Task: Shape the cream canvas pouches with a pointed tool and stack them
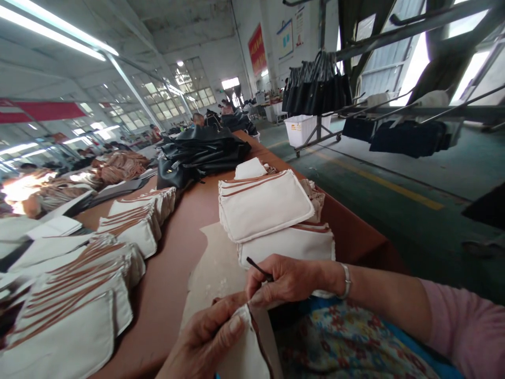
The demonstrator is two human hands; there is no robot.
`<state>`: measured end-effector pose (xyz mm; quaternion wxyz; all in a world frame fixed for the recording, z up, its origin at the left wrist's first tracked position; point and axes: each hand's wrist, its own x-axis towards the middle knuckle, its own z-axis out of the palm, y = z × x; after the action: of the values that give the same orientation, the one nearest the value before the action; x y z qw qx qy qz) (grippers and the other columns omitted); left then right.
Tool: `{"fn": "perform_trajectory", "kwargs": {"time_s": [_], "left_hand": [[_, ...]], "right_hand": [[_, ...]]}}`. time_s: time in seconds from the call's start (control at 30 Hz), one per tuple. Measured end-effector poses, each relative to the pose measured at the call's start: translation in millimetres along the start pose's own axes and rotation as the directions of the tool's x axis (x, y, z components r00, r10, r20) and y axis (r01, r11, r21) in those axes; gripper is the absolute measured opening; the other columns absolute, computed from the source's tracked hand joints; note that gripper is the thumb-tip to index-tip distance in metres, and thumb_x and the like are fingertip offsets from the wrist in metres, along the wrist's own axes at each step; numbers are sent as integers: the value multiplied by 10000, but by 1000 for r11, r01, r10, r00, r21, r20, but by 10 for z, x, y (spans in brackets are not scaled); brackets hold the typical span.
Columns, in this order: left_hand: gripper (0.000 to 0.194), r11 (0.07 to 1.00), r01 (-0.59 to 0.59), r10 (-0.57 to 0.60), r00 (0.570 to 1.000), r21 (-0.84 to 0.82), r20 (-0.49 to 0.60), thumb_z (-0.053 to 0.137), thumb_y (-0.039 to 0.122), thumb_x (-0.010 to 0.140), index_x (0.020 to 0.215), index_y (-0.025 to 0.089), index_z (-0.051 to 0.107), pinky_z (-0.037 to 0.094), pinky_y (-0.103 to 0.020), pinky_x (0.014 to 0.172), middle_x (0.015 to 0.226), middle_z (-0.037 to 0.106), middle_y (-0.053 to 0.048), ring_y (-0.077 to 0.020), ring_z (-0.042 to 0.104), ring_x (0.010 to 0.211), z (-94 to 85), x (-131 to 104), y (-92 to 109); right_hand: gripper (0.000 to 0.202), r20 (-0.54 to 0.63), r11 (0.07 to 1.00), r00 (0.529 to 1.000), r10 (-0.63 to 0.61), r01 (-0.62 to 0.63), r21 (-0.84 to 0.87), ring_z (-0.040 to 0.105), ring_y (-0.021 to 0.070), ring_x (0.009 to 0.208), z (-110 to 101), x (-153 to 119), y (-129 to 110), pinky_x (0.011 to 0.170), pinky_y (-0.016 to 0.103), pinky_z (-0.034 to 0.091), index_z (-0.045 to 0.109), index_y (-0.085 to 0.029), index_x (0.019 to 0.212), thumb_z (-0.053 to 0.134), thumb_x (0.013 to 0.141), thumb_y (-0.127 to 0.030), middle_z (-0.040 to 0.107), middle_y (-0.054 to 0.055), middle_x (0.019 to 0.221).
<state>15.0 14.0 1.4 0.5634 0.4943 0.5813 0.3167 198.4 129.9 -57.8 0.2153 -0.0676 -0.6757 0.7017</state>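
Observation:
At the bottom centre, my left hand (211, 334) is closed on a cream pouch piece (245, 353) with a brown edge, thumb pressed flat on its face. My right hand (286, 281) meets it at the piece's upper corner, fingers pinched. A thin dark stick-like tool (257, 267) sticks up from that grip; its working end is hidden by the fingers. Just beyond my hands lie two stacks of similar cream pouches, the upper stack (268, 205) resting partly over the nearer stack (290, 245).
Brown paper (211, 263) lies on the reddish-brown table (173, 289). Fanned rows of cream pouches (67, 337) line the left side. Black leather pieces (205, 147) are heaped at the far end. A metal rack with black bags (317, 89) stands right, beyond the table's edge.

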Motion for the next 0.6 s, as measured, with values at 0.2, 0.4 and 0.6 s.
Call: {"fn": "perform_trajectory", "kwargs": {"time_s": [0.2,0.4,0.6], "left_hand": [[343,981,59,-66,997,-184,-27,780,493,718,768,173,669,428,-208,594,693,604,-10,-145,520,637,60,-11,-32],[303,949,101,-108,994,-299,-9,793,428,726,747,156,659,427,-218,599,724,616,-23,-138,523,629,106,-31,18],[317,920,150,-156,988,-361,10,801,423,731,768,147,651,381,-200,540,676,613,-25,-115,515,561,118,-27,-84]], "right_hand": [[230,29,961,985,172,-174,216,347,28,422,60,-22,-48,392,154,242,605,-114,911,687,809,-303,457,-84,556],[287,29,928,978,206,-205,312,338,23,366,117,-44,-100,335,137,237,570,-131,880,712,782,-361,447,-94,529],[318,-27,930,968,250,-232,284,343,26,336,124,-87,-40,307,140,234,563,-146,872,704,793,-420,452,-91,533]]}}
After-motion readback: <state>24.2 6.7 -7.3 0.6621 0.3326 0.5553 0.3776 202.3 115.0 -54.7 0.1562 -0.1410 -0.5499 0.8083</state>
